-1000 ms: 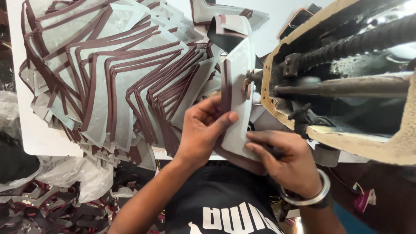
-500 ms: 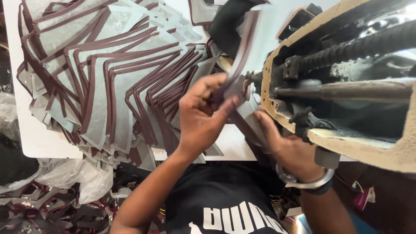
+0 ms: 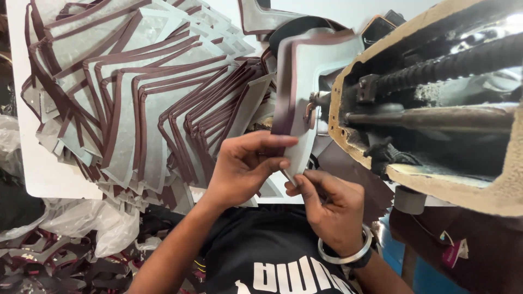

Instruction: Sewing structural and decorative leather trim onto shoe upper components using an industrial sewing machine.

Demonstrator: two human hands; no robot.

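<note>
Far at nine o'clock, crumpled clear plastic bags (image 3: 81, 223) below the white table (image 3: 43, 174), no label readable. Fanned across ten to eleven o'clock, a heap of grey pieces with maroon edging (image 3: 136, 103). At centre, left hand (image 3: 245, 169) closed in a pinch, thumb and fingers clamped on the grey-and-maroon piece (image 3: 305, 81). Now stood upright toward twelve o'clock, no longer low between the hands as a second ago, its edge brought beside the sewing machine (image 3: 436, 109), seemingly for lining up there. At five o'clock, right hand (image 3: 327, 204), silver bangle (image 3: 343, 253) at the wrist, fingertips nipping the piece's lower corner. Lower right, a small pink tag (image 3: 455, 253).
</note>
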